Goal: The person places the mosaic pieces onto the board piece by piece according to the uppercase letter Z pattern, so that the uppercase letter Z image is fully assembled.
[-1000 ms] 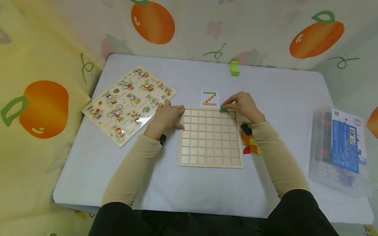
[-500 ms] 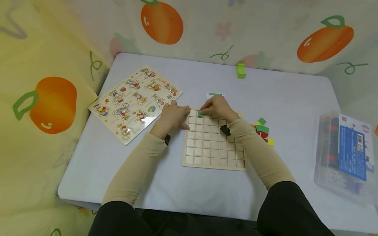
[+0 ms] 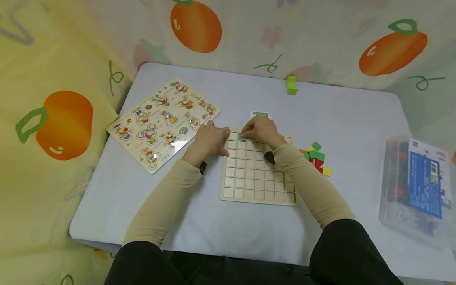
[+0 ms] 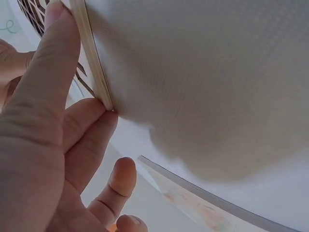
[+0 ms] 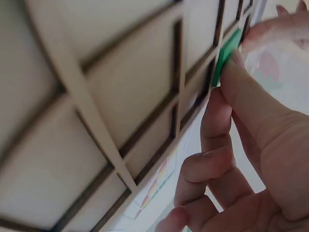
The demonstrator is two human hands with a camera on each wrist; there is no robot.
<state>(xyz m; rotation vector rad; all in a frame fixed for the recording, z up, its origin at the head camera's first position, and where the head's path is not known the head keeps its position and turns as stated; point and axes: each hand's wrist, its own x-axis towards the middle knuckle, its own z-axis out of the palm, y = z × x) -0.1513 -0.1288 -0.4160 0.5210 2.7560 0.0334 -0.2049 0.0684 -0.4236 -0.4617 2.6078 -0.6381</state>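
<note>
A square wooden grid board (image 3: 244, 172) lies in front of the person. At its far-left corner, my left hand (image 3: 208, 143) holds the edge between thumb and fingers; in the left wrist view the thumb (image 4: 48, 72) lies along the side while fingertips meet the corner. My right hand (image 3: 261, 130) pinches a green square tile (image 3: 241, 136) in the second cell of the far row. From the right wrist view, that tile (image 5: 226, 55) stands tilted in the cell with the thumb against it. Behind the board, a small pattern card (image 3: 260, 113) is partly hidden by the right hand.
Loose green, red, yellow and orange tiles (image 3: 315, 155) lie right of the board, partly behind the right forearm. A picture puzzle board (image 3: 162, 124) lies left. At the right stands a clear plastic box (image 3: 395, 190); a light-green block (image 3: 291, 86) sits at the back edge.
The right hand has carried the green tile left from the far-right part of the board to the second cell of the far row. The left hand stays at its corner.
</note>
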